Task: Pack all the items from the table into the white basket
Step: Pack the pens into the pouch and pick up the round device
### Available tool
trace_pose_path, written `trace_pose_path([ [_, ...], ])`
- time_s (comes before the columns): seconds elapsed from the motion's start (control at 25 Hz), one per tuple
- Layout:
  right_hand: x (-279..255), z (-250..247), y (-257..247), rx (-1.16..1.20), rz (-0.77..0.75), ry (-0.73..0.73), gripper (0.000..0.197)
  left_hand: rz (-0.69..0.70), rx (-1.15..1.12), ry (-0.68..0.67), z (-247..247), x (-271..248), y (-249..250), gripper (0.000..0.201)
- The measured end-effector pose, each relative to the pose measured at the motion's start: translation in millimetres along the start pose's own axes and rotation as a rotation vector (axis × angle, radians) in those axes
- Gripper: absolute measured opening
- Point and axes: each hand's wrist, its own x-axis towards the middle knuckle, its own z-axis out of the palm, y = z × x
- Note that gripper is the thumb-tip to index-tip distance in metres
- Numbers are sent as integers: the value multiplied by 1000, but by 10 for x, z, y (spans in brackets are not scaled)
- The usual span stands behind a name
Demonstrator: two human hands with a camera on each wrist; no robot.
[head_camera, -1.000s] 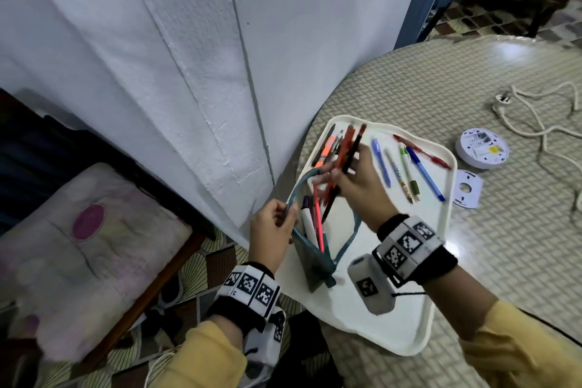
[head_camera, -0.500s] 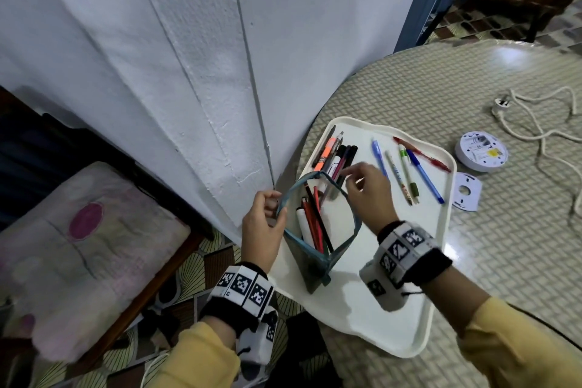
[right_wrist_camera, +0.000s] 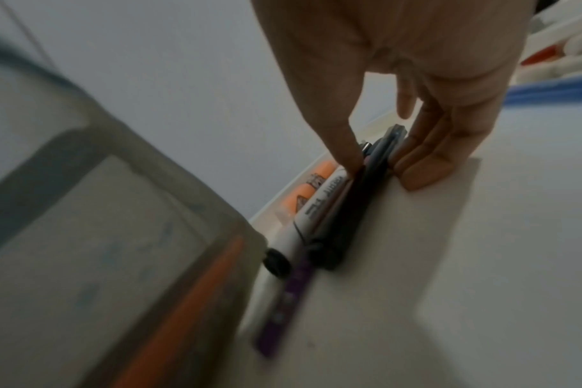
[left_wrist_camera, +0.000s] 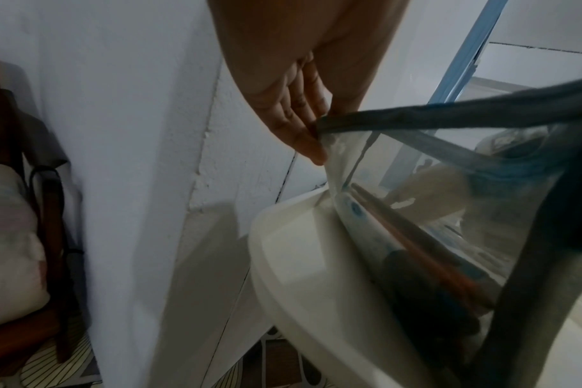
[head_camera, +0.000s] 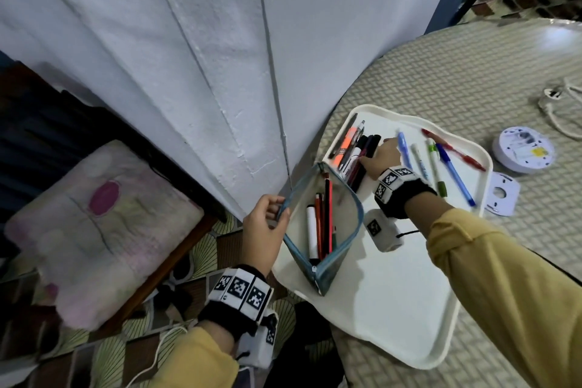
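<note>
While the left hand (head_camera: 264, 230) pinches the mesh pouch (head_camera: 324, 224) rim w/ thumb n fingers mid-frame, right hand (head_camera: 382, 156) fingers n thumb close round dark pens (right_wrist_camera: 359, 199), upper right.

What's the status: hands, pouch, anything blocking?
Left hand pinches pouch rim, mouth open. Right hand closing on dark pens on tray. Nothing blocking.

Blue-edged clear pouch (head_camera: 321, 224), white tray (head_camera: 406, 302), orange highlighter (head_camera: 344, 148), yellow sleeves (head_camera: 504, 287), checked tablecloth (head_camera: 472, 79).
</note>
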Motion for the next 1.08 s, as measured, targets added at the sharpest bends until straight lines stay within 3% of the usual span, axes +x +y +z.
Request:
trace_pose_path([
  [0.12,12,-6,-21,72,100,39,52,2,0,-2,4,4,-8,16],
  [0.2,-45,39,-26,105,73,58,43,14,5,-1,18,9,-3,15],
  [0.32,-132,120,-33,118,-4,64,44,14,2,-15,27,18,3,15],
  [0.56,-236,67,117,107,37,43,50,24,-9,-24,18,-3,10,18],
  [0.76,-382,40,233,-28,31,10,31,36,-19,-33,39,-20,5,19],
  [0.84,-408,-86,155,116,28,1,24,44,-28,-40,34,-31,38,20],
  [0.92,-499,-292,-17,459,-9,31,18,62,-33,-49,31,-45,77,25],
  [1.08,-983,-716,-471,880,-321,27,11,81,-13,-63,47,-96,151,25],
])
